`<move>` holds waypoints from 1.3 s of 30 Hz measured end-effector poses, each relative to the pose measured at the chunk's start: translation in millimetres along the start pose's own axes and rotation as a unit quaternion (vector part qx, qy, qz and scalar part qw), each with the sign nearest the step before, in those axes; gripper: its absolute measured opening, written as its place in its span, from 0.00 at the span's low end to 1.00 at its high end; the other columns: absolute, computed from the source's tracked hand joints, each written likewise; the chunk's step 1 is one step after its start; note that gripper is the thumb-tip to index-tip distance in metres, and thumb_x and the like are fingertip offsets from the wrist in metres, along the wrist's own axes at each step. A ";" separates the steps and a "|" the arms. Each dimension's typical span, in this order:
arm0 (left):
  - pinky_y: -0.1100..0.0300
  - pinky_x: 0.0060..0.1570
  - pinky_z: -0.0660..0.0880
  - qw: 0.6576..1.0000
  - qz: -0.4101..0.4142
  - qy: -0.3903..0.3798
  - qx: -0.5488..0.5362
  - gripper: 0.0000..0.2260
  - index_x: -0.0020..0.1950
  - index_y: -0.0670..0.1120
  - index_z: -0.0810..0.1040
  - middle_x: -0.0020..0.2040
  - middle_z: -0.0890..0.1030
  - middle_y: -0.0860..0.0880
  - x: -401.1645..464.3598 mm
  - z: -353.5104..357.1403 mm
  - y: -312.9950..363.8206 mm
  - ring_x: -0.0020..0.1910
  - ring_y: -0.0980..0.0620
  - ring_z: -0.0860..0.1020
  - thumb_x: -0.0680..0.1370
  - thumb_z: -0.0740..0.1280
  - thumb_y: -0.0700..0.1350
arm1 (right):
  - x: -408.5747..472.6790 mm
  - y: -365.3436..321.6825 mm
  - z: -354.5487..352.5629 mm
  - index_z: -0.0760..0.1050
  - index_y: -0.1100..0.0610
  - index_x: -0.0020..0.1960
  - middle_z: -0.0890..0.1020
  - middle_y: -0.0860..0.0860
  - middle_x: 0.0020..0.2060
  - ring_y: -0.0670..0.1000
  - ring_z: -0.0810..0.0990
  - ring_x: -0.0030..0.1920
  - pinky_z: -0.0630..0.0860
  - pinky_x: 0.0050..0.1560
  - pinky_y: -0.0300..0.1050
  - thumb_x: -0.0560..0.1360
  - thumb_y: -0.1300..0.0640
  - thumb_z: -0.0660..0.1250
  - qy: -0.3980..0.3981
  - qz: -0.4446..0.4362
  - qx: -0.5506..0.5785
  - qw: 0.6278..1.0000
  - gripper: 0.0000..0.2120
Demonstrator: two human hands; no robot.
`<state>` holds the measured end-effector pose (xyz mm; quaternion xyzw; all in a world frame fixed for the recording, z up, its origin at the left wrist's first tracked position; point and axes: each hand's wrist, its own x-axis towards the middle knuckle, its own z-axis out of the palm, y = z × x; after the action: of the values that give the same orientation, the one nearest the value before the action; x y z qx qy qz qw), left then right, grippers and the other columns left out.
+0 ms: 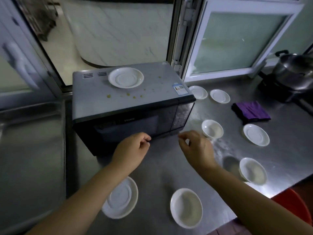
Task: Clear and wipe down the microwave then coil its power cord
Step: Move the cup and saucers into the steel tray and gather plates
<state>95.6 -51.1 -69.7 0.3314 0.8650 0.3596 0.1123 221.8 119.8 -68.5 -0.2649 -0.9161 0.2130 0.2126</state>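
Observation:
A grey-topped microwave (135, 106) with a dark door stands on the steel counter (169, 167). One white saucer (126, 77) sits on its top, near yellowish spots (127, 94). My left hand (133, 150) hovers in front of the lower door edge, fingers loosely curled and holding nothing. My right hand (196, 146) hangs just right of the door's lower corner, fingers also loosely curled and empty. A folded purple cloth (251, 110) lies to the right on the counter. No power cord shows.
Several white saucers and bowls lie around the counter, among them a bowl (212, 128) beside my right hand and a saucer (121, 198) under my left forearm. A metal pot (294, 72) stands at the far right. An open window (237, 39) is behind.

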 end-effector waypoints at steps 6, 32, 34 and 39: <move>0.60 0.45 0.72 0.991 -0.016 0.132 0.002 0.06 0.51 0.52 0.79 0.40 0.78 0.58 42.7 -67.2 -3.9 0.42 0.55 0.77 0.75 0.65 0.44 | 121.9 -79.7 14.6 0.81 0.55 0.49 0.83 0.51 0.45 0.51 0.80 0.45 0.73 0.42 0.42 0.74 0.56 0.66 0.020 -0.081 0.059 0.995 0.07; 0.61 0.44 0.73 0.973 -0.073 0.219 -0.005 0.07 0.51 0.52 0.79 0.43 0.81 0.56 28.1 -106.4 -43.3 0.43 0.58 0.77 0.75 0.65 0.44 | 236.6 -126.0 62.8 0.77 0.53 0.40 0.80 0.49 0.36 0.49 0.76 0.33 0.69 0.35 0.41 0.72 0.51 0.68 -0.024 0.105 0.173 0.979 0.06; 0.63 0.43 0.72 0.969 -0.074 0.234 -0.020 0.07 0.51 0.51 0.79 0.43 0.81 0.55 22.2 -106.9 -44.2 0.42 0.57 0.77 0.75 0.65 0.43 | 217.5 -131.3 52.3 0.76 0.51 0.37 0.79 0.46 0.32 0.47 0.76 0.33 0.71 0.35 0.41 0.72 0.51 0.69 -0.015 0.088 0.232 0.969 0.07; 0.58 0.44 0.75 0.947 -0.084 0.262 -0.167 0.06 0.53 0.53 0.76 0.43 0.80 0.54 -2.9 -99.6 -58.3 0.41 0.55 0.79 0.78 0.63 0.46 | 141.9 -129.5 39.0 0.75 0.48 0.37 0.81 0.44 0.34 0.43 0.79 0.36 0.75 0.35 0.39 0.71 0.49 0.71 -0.059 0.040 0.269 0.961 0.07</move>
<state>25.9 -137.9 -39.1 0.1280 0.8159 0.5628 -0.0350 41.9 91.1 4.1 -0.2214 -0.8247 0.4750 0.2128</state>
